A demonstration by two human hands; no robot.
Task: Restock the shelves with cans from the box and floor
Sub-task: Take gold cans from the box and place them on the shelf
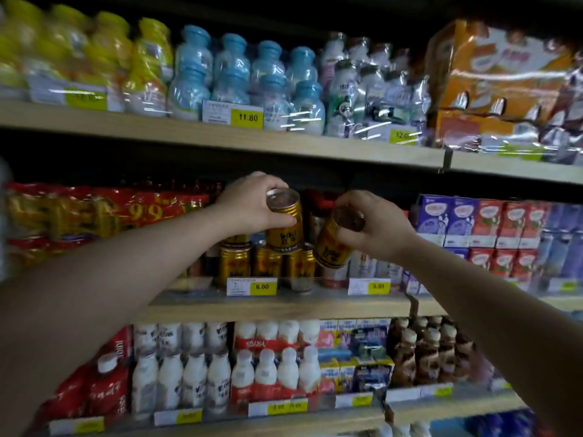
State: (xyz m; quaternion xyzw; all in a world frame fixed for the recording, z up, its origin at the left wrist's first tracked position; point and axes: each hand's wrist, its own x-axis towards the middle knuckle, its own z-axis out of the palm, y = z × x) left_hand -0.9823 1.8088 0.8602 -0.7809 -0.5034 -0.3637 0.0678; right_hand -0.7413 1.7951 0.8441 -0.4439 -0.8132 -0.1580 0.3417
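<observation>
Dimly lit wooden shelves (284, 142)

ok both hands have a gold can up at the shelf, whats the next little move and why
Probably level the tilted can in the right hand and set it on the lower row of gold cans. The upright can in the left hand already appears to sit on that row.

Free gap above the shelved cans (235, 263), hemmed by red packs (94, 216) and cartons (492, 222).
</observation>
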